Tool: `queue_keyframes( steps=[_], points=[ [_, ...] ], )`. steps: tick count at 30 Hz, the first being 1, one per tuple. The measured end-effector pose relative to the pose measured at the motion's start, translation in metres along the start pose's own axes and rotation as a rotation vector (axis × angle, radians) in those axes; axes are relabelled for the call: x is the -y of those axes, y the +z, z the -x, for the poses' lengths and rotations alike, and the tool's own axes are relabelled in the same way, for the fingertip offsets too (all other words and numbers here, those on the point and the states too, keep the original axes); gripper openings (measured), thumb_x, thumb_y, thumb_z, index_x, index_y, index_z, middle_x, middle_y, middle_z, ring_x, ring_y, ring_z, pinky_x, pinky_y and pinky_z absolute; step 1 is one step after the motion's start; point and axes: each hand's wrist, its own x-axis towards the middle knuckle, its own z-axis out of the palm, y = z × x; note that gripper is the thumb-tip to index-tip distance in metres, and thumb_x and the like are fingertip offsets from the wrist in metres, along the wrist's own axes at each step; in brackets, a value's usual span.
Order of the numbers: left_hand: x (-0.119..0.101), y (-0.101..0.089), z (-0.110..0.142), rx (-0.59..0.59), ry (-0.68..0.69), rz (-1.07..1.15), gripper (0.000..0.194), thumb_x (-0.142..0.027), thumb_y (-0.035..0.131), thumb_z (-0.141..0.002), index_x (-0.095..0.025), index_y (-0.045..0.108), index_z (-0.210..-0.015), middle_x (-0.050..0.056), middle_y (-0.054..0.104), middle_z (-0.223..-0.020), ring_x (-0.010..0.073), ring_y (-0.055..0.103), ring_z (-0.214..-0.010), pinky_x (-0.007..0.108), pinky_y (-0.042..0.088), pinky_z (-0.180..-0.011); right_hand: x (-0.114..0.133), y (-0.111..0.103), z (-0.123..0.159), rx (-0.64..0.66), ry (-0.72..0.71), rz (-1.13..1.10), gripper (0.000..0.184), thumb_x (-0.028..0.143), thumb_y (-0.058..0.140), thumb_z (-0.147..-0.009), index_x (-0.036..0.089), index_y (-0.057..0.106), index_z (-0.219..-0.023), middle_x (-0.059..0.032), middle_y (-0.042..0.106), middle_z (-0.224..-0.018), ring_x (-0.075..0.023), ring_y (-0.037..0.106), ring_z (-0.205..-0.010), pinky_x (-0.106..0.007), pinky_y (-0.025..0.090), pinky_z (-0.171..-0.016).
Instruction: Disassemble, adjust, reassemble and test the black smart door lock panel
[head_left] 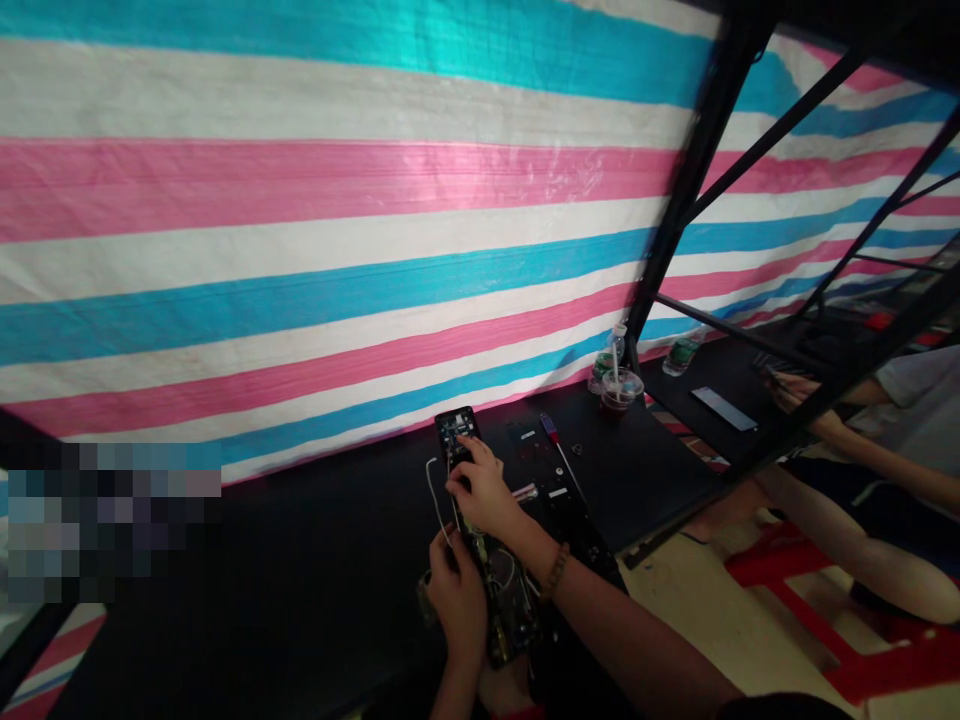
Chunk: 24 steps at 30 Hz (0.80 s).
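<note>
A long black electronic device [511, 645] lies on the table with its inside bare, showing circuit boards, gold-coloured parts and thin wires. Its far end is a board section [452, 424] with small bright components. Beside the device's left edge, my left hand [459, 590] is closed, thumb and fingers pinched around a thin white wire [433, 485] that curves up and away. My right hand [486, 488] reaches over the middle of the device, fingertips close to the far board section. Its fingers are bent together in a pinch; anything between them is too small to make out.
Right of the device lie a screwdriver [551, 430], a black panel [574, 515] and small loose parts. A plastic cup with straw [621, 390] and bottles stand farther back. Past the black metal frame [679, 200], another person's hands [795, 392] are near a phone [724, 408].
</note>
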Motion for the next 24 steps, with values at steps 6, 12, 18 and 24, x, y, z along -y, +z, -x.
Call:
queue_keyframes(
  steps=[6, 12, 18, 24],
  points=[
    [0.003, 0.006, 0.002, 0.0, -0.205, 0.094, 0.063, -0.05, 0.046, -0.093, -0.015, 0.035, -0.144, 0.014, 0.074, -0.093, 0.0275, 0.074, -0.079, 0.037, 0.054, -0.068, -0.013, -0.032, -0.004, 0.046, -0.203, 0.237, 0.026, 0.027, 0.072, -0.085, 0.024, 0.067, -0.11, -0.0123, 0.052, -0.141, -0.0309, 0.042, -0.135, -0.049, 0.037, -0.107],
    [-0.003, 0.012, 0.012, 0.122, -0.082, 0.124, 0.068, -0.05, 0.045, -0.095, -0.016, 0.027, -0.151, 0.016, 0.071, -0.112, 0.0263, 0.072, -0.095, 0.039, 0.055, -0.082, -0.024, -0.047, -0.02, 0.224, 0.011, 0.434, 0.037, 0.024, 0.061, -0.089, 0.019, 0.056, -0.125, -0.0105, 0.068, -0.106, -0.0232, 0.068, -0.092, -0.031, 0.051, -0.078],
    [0.002, 0.014, 0.012, 0.156, -0.006, 0.086, 0.054, -0.042, 0.04, -0.097, -0.016, 0.041, -0.145, 0.018, 0.072, -0.115, 0.0285, 0.072, -0.1, 0.041, 0.055, -0.085, -0.017, -0.037, -0.042, 0.226, 0.004, 0.542, 0.019, 0.02, 0.055, -0.091, 0.019, 0.062, -0.109, -0.0104, 0.07, -0.098, -0.0227, 0.071, -0.08, -0.029, 0.05, -0.069],
    [0.0, 0.013, 0.013, 0.15, 0.009, 0.073, 0.051, -0.043, 0.039, -0.098, -0.017, 0.046, -0.141, 0.017, 0.072, -0.116, 0.0278, 0.072, -0.102, 0.04, 0.055, -0.086, -0.021, -0.032, -0.044, 0.194, -0.082, 0.574, 0.018, 0.013, 0.05, -0.093, 0.016, 0.063, -0.105, -0.0116, 0.066, -0.105, -0.0236, 0.066, -0.091, -0.033, 0.051, -0.08]
  ],
)
